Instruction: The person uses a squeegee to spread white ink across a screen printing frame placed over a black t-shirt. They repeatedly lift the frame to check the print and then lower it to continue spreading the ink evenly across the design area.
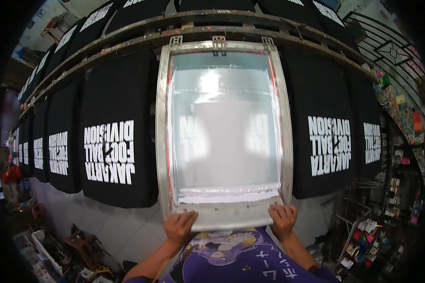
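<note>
Daylight glares white off the screen mesh [224, 122]; fisheye bends the edges, dark vignette in corners, focus slightly soft.

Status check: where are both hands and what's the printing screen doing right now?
Left hand and right hand grip the near edge of the metal screen frame. Frame lies over a black shirt row. Nothing blocks it.
</note>
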Tool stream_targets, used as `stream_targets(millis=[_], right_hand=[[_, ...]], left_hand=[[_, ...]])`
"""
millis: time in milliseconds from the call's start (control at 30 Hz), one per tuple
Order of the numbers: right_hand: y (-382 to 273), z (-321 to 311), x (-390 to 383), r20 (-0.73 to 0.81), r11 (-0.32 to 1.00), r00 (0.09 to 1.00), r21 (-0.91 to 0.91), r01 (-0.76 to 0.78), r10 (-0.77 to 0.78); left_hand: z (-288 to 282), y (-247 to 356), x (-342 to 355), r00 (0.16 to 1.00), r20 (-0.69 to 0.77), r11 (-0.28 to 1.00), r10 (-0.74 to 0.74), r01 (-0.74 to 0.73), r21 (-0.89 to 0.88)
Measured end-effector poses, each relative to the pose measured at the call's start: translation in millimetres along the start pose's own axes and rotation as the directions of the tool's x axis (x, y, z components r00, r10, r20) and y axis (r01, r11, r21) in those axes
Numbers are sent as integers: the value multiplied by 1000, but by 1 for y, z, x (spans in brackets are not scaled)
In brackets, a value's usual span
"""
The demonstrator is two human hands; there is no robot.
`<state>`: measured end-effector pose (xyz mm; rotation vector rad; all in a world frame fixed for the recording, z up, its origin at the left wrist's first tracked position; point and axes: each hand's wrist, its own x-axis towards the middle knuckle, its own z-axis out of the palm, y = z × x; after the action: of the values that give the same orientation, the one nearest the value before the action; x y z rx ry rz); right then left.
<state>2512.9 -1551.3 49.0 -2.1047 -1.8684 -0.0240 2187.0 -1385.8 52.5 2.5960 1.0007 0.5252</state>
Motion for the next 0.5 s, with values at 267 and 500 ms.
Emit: stream_targets(millis=[267,500], right_hand=[[48,52,89,-138,996,989,-67,50,-59],[113,44,292,-7,997,998,-44,67,-67]], left_hand=[[46,-58,87,982,-164,990,95,-77,118],[33,-142,276,997,35,985,-69,63,161]])
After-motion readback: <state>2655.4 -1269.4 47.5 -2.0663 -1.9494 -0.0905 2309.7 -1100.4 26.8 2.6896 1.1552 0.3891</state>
